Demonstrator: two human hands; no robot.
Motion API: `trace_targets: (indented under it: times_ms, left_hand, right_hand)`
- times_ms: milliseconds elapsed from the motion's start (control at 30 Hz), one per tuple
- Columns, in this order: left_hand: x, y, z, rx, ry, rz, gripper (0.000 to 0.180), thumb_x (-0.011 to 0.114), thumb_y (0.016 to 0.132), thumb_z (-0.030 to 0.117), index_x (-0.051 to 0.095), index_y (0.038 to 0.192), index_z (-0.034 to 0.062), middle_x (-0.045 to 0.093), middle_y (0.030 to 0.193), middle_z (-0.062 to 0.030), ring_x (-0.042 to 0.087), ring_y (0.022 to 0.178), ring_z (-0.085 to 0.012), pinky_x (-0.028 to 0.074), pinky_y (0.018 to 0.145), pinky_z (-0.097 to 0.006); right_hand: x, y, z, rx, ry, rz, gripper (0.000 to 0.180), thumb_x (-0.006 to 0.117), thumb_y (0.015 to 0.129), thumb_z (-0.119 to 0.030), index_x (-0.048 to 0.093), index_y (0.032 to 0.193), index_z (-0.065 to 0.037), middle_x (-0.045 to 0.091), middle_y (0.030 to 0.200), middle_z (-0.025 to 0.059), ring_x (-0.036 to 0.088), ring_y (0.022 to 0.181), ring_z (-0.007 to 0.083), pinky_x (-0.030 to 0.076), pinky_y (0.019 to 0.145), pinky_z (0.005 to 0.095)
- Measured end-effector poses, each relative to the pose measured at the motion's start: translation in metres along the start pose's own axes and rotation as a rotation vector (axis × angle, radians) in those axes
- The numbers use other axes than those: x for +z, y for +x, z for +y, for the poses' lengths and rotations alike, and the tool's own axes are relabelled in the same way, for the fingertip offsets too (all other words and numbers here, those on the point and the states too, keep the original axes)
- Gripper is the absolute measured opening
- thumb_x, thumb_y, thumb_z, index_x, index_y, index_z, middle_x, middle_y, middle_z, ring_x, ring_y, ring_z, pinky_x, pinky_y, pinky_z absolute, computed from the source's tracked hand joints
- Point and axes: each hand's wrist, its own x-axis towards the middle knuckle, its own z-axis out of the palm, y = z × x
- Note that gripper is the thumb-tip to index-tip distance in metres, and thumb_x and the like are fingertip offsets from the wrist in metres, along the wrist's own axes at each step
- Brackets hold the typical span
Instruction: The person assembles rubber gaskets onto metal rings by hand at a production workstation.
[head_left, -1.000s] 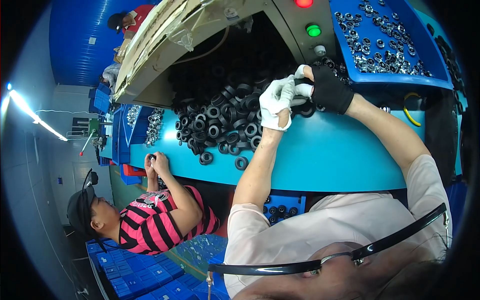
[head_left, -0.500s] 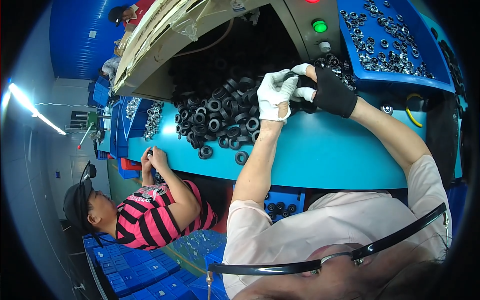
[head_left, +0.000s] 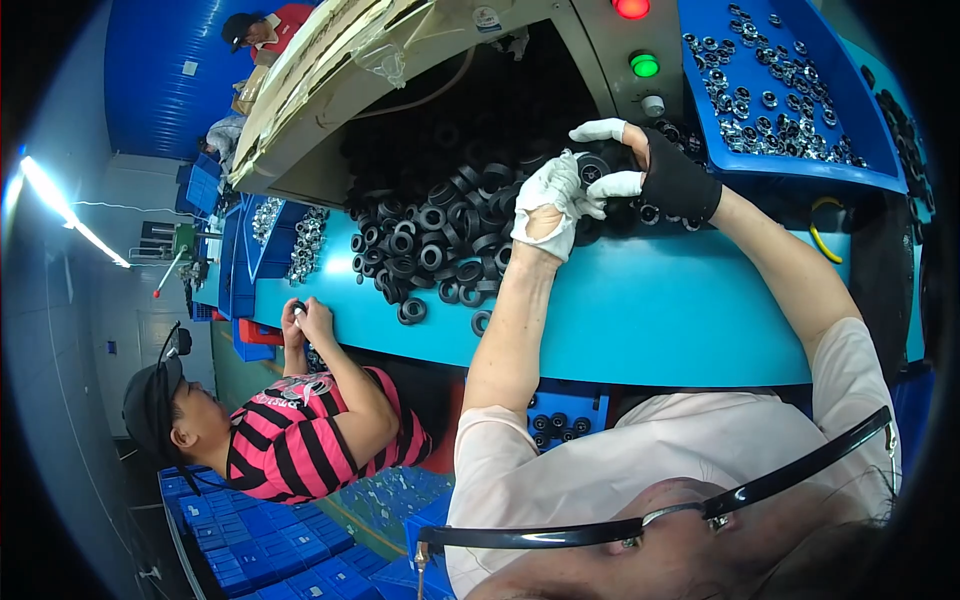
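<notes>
Wheel (head_left: 592,170), small and black with a round hub facing the camera, sits between the two hands, raised above the blue-green surface (head_left: 650,300). Left hand (head_left: 548,205), in a white glove, has its grip closed on the wheel from nine o'clock, the fingers curled in and pinching its side; the exact finger contacts are partly hidden. Right hand (head_left: 665,175), in a black glove with white-covered fingertips, comes in from three o'clock with its grip spread: the index finger reaches out above the wheel, clear of it, while the thumb lies against the wheel's lower edge, near five o'clock.

Seen from the wheel, a heap of black tyres (head_left: 430,235) spreads toward eight o'clock, and one loose tyre (head_left: 480,322) lies at seven, just beside the left forearm. At two o'clock a blue tray (head_left: 790,167) holds scattered shiny hubs (head_left: 768,99). A green light (head_left: 644,65) glows at one o'clock. Below the surface's edge, at six o'clock, a blue box (head_left: 570,400) holds more black wheels (head_left: 557,420). Toward eight o'clock, well apart, a co-worker (head_left: 315,435) in a striped shirt brings both hands together.
</notes>
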Motion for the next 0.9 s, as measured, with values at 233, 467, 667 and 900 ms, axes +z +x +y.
trace_targets:
  times_ms: [233, 467, 667, 900]
  left_hand:
    - [0.008, 0.001, 0.003, 0.111, 0.214, 0.079, 0.031, 0.056, 0.092, 0.024, 0.054, 0.108, -0.0030, 0.060, 0.082, -0.0094, 0.061, 0.062, -0.0176, 0.053, 0.050, -0.027]
    - [0.006, -0.001, 0.010, 0.245, 0.198, 0.133, 0.029, 0.051, 0.094, 0.022, 0.050, 0.111, -0.0015, 0.058, 0.097, -0.0147, 0.062, 0.071, -0.0217, 0.056, 0.058, -0.029]
    - [0.010, -0.017, 0.017, 0.284, 0.234, 0.159, 0.029, 0.053, 0.093, 0.022, 0.050, 0.111, -0.0020, 0.060, 0.092, -0.0144, 0.063, 0.065, -0.0213, 0.056, 0.055, -0.031]
    - [0.006, -0.126, 0.083, -0.136, 0.826, -0.198, 0.021, 0.061, 0.087, 0.007, 0.061, 0.105, -0.0038, 0.065, 0.090, -0.0116, 0.063, 0.065, -0.0144, 0.053, 0.057, -0.025]
  right_hand:
    - [0.001, 0.002, -0.002, 0.048, -0.168, 0.086, 0.056, 0.069, 0.077, -0.021, 0.048, 0.126, -0.004, 0.059, 0.115, 0.0116, 0.055, 0.107, 0.0191, 0.042, 0.092, 0.0314]
    - [0.001, -0.017, -0.019, -0.039, -0.436, 0.161, 0.041, 0.064, 0.082, -0.015, 0.052, 0.117, 0.003, 0.064, 0.097, 0.0228, 0.063, 0.090, 0.0318, 0.048, 0.077, 0.0342]
    - [-0.003, -0.088, -0.020, 0.008, -0.912, 0.063, 0.027, 0.066, 0.077, -0.016, 0.057, 0.097, 0.000, 0.061, 0.087, 0.0199, 0.060, 0.080, 0.0352, 0.048, 0.070, 0.0403]
    - [-0.020, -0.108, 0.041, -0.261, -1.243, 0.122, 0.022, 0.059, 0.086, -0.016, 0.059, 0.103, -0.002, 0.060, 0.079, 0.0171, 0.061, 0.074, 0.0301, 0.048, 0.065, 0.0362]
